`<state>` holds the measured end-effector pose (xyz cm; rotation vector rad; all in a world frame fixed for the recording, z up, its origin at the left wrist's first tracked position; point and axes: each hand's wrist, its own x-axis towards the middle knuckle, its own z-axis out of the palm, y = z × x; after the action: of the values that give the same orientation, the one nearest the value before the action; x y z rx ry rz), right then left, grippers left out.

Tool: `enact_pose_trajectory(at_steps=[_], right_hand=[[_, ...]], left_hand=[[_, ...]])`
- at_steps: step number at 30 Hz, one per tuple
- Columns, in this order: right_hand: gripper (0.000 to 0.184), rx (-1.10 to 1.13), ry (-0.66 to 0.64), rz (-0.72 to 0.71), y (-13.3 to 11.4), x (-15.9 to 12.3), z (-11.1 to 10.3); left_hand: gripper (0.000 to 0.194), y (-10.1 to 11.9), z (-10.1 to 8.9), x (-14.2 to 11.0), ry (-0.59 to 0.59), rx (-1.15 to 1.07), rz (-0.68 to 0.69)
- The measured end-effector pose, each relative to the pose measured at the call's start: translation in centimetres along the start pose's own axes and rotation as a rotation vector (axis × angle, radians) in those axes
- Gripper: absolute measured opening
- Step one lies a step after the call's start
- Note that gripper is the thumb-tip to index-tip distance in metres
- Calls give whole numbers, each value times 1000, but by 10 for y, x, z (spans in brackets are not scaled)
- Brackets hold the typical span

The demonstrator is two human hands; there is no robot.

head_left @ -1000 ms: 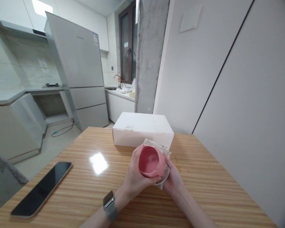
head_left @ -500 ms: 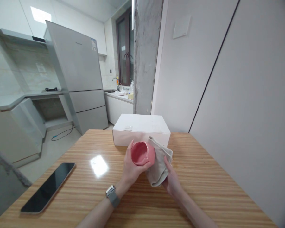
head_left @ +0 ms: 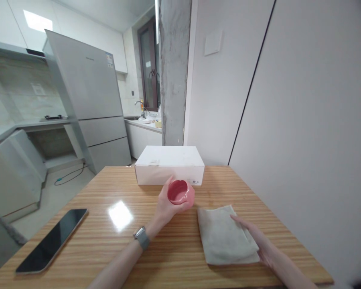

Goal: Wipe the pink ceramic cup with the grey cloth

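My left hand [head_left: 167, 204] is wrapped round a pink faceted ceramic cup [head_left: 180, 192], its thumb along the near side. The cup is tilted so that its glossy inside faces me, in front of the white box. To the right, my right hand [head_left: 260, 241] grips the right edge of a folded grey-beige cloth [head_left: 225, 237], with a finger on top and the others partly hidden at its side. The cloth is spread fairly flat, low over or on the wooden table, apart from the cup.
A white box [head_left: 168, 174] stands at the back of the wooden table [head_left: 108, 257]. A black phone [head_left: 52, 241] lies at the table's left edge. Beyond are a grey fridge [head_left: 87, 88], a sink counter and a concrete pillar [head_left: 175, 72]; a pale wall borders the right side.
My right hand has drawn the cloth away from the cup, right and towards me, and it now lies flatter. My left hand still holds the cup. The view has shifted slightly right.
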<state>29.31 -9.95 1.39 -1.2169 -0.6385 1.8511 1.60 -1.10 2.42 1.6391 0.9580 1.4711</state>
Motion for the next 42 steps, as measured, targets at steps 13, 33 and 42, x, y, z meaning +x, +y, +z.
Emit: enact_pose_trajectory(at_steps=[13,33,42], right_hand=[[76,-668,275,-409,-9,-5,-49],[22,-1282,612,-914,-30,-20,-25],[17,-1506,279,-884,53,2,107]], left_hand=[[97,8,104,21,-250,245,46],[102,12,103,22,-507,415,31],[13,37,9,-51,-444,918,-50]])
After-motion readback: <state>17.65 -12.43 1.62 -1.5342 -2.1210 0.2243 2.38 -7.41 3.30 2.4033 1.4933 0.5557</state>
